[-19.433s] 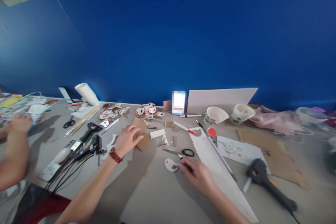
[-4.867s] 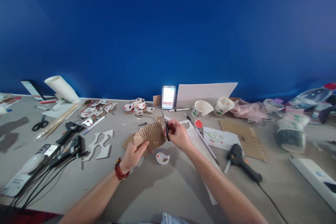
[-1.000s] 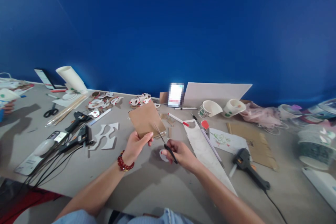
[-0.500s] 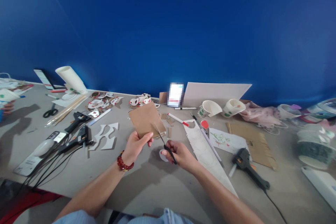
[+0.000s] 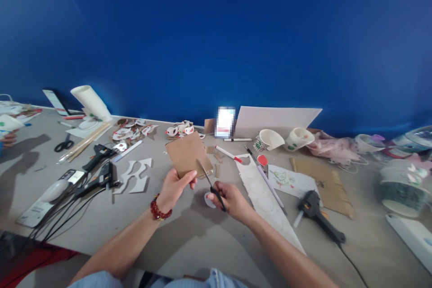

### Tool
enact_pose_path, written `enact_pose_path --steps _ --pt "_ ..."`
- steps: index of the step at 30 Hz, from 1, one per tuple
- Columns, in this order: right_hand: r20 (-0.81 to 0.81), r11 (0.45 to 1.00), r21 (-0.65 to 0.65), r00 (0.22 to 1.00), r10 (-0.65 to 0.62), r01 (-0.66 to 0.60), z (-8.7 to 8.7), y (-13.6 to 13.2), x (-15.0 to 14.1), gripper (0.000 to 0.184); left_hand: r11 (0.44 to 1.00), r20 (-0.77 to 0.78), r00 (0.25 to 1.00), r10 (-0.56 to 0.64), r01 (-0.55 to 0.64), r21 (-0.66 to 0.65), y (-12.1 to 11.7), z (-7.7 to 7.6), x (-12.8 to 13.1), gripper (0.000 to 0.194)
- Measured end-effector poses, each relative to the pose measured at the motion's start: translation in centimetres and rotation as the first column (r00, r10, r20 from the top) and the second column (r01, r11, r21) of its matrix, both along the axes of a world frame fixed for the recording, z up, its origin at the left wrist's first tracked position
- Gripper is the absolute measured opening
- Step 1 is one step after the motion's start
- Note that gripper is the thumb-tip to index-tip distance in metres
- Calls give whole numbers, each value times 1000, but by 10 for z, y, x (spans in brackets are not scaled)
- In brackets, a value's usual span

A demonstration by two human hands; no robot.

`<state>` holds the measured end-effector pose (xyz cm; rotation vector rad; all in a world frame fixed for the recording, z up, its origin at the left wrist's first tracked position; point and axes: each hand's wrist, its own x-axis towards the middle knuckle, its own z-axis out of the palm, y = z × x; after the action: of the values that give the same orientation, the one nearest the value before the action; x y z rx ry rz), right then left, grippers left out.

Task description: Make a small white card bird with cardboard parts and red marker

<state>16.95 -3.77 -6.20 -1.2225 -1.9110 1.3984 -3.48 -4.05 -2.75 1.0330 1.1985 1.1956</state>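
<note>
A square of brown cardboard (image 5: 185, 155) is pinched between the thumb and fingers of my left hand (image 5: 177, 184), raised above the table. My right hand (image 5: 229, 198) grips a pair of scissors (image 5: 216, 192) by its black handles. One blade lies across the front of the cardboard near its lower right edge; where the other blade runs is hidden. A small white paper disc (image 5: 209, 200) shows beside my right fingers; I cannot tell whether they hold it. Small cardboard scraps (image 5: 218, 170) lie just beyond the scissors.
Glue guns lie at left (image 5: 97, 180) and right (image 5: 319, 216), with trailing cables. White paper cutouts (image 5: 137, 175), a red-capped marker (image 5: 227, 154), a long paper strip (image 5: 259, 189), paper cups (image 5: 270, 139) and a phone (image 5: 225, 121) surround my hands. Another person's hand (image 5: 10, 138) is at far left.
The scissors and the cardboard hold nearly the same position. The whole view has shifted very slightly; nothing has been let go or taken up.
</note>
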Motion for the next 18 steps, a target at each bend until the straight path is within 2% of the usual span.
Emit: enact_pose_path --steps 8,18 --pt "9 1000 -4 1000 -11 11 1 0 -1 54 1000 -8 1000 -20 20 16 0 0 -1 29" --pt "1 1000 -22 1000 -21 21 8 2 -3 52 996 -22 997 -75 76 38 1 -9 -1 30"
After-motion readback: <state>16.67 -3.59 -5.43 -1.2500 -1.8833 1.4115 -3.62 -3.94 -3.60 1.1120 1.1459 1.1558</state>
